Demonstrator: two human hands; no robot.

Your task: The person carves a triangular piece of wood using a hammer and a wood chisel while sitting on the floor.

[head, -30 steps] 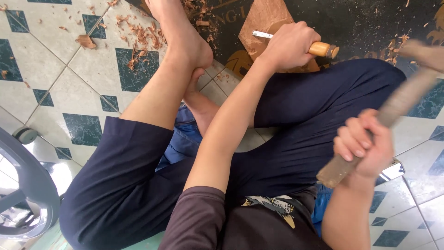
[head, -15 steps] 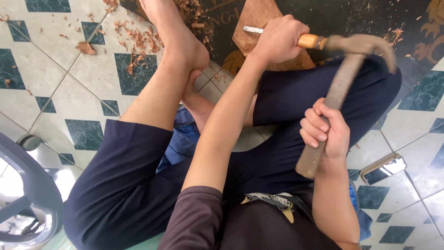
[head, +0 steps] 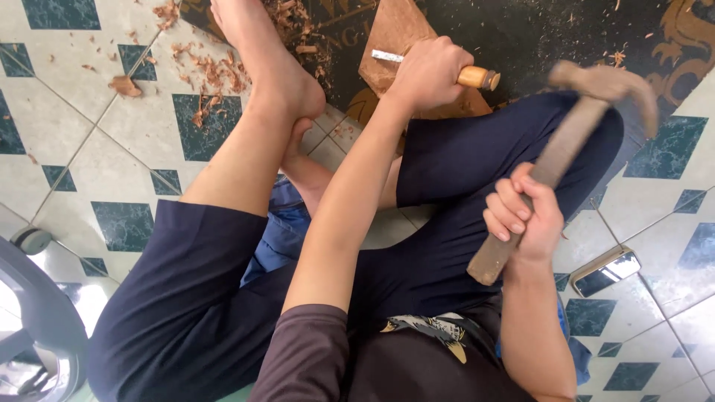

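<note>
Two bare hands work over a person sitting cross-legged on a tiled floor. Left hand, at about 12 o'clock, is wrapped tight around a chisel; its wooden handle end sticks out toward 3 o'clock, and a short stretch of metal blade shows at the other side of the fist, lying on a reddish wood block. Right hand, at about 4 o'clock, is closed firmly around the lower shaft of a mallet. That shaft slants up toward 1 o'clock, and the blurred head hangs just right of the chisel handle, close to it but apart.

Wood block lies on a dark mat at the top of the view, beside a bare foot. Wood shavings are scattered over floor and mat near 11 o'clock. No containers are visible.

Half a second ago the mallet head sat against the chisel handle's end; it now stands off to the right. The left hand's grip looks unchanged.
</note>
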